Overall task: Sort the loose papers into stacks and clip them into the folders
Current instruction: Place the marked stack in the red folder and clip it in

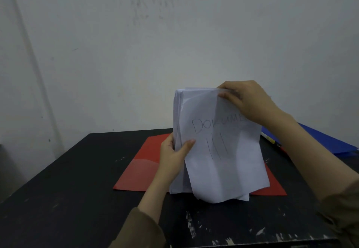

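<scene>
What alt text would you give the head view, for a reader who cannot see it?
A person holds a stack of white papers upright over an open red folder on a black table, left hand gripping its side, right hand pinching the top edge. A blue folder lies at right.

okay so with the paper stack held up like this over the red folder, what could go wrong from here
The front sheet already hangs lower and skewed from the paper stack; it could slip out, since the right hand only pinches the top corner. The left hand grips one edge, so the stack might fan apart over the red folder. A sweeping forearm might knock the pen on the blue folder.
</scene>
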